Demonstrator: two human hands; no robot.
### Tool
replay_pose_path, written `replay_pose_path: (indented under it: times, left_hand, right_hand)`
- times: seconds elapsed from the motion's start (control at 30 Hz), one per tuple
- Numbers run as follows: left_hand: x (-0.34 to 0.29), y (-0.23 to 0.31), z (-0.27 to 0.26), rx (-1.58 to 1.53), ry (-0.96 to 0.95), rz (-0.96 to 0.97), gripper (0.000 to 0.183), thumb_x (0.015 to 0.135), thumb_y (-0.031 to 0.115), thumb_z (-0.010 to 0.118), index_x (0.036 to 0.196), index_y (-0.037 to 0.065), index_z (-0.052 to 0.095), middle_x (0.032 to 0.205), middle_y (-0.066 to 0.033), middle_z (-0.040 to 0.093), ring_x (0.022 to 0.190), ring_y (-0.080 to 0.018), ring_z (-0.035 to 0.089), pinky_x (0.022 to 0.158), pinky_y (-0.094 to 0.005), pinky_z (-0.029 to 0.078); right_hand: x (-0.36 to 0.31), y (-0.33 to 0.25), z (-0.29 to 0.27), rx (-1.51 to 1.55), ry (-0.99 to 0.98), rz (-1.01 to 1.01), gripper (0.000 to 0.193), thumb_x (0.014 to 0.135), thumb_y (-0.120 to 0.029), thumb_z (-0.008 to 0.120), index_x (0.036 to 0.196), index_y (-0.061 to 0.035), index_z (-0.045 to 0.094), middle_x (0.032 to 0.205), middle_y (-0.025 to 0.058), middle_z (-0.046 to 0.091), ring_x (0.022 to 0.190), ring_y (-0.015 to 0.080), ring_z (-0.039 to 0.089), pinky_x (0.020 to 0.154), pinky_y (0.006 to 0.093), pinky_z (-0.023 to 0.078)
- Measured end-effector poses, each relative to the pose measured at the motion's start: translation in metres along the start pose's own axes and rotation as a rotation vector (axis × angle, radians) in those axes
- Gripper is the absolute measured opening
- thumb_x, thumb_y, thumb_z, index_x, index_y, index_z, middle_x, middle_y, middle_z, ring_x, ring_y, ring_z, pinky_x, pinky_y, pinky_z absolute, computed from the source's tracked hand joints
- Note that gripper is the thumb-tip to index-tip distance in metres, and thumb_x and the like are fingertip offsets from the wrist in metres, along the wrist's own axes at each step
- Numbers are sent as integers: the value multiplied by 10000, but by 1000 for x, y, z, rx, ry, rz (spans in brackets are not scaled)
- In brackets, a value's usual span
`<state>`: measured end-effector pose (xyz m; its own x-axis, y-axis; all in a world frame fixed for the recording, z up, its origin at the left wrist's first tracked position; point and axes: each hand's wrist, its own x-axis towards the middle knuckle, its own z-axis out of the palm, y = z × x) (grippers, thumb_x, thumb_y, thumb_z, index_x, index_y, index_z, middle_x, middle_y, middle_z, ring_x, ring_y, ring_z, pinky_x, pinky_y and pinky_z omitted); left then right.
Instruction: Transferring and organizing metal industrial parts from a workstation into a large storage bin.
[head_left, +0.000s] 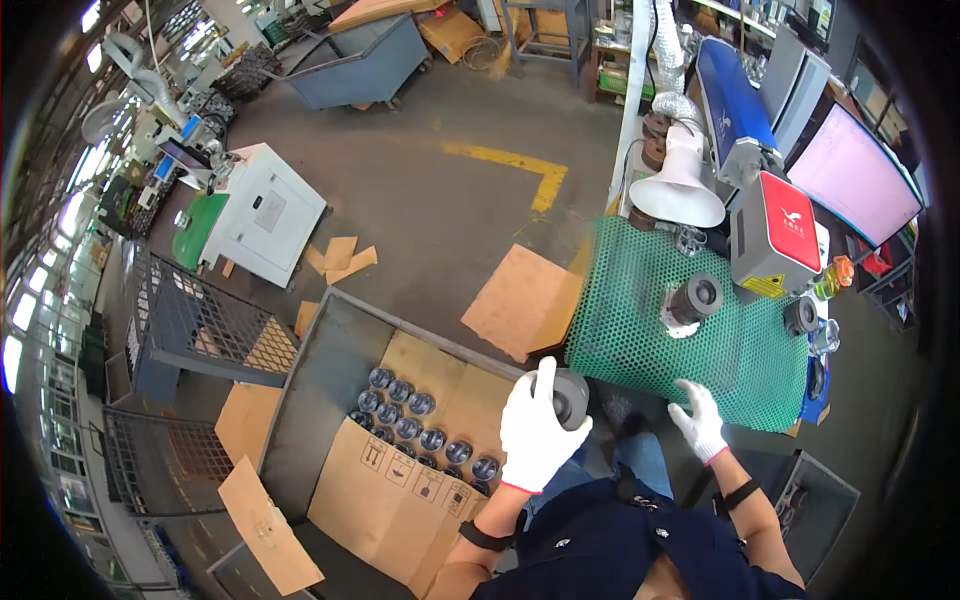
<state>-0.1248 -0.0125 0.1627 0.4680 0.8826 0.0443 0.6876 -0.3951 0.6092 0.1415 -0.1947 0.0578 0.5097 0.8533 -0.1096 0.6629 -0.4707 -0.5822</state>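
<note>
My left hand (538,432), in a white glove, is closed around a dark grey cylindrical part (572,400) with a round recess in its end. It holds the part between the bin and the green-matted table. My right hand (699,422), also gloved, has its fingers apart and holds nothing, just off the near edge of the green mesh mat (640,340). A similar dark cylinder (697,298) rests on a pale pad on the mat. Another dark ring-shaped part (800,316) stands farther right.
A grey metal bin (345,335) at my left holds cardboard (395,500) and several dark round parts (432,439). Over the mat are a red-fronted machine head (788,225) and a white funnel hood (682,190). A monitor (855,175) stands at right; flat cardboard (520,300) lies beyond the bin.
</note>
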Motion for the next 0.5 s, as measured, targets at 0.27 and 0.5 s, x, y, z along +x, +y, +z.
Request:
replay_pose_path:
  times: [0.27,0.5]
  left_hand:
    - [-15,-33,45,-366,-20,-119,1097,638,359,931,1550,117,370,1336,-220,520,1142,-405,598,988,-495,509]
    - [-43,-45,83,-1432,-416,-746,633,896,133,759,1442,45,452,1294,-126,616,1157,-261,645,976,-395,559]
  right_hand:
    - [-5,-46,9,932,-538,239,513,939,-69,615,1434,21,516,1338,109,628,1226,177,584,1078,316,442]
    - [-17,-96,23,1374,-848,365,590,980,-209,689,1497,-36,464,1328,63,623,1105,118,612,885,288,519]
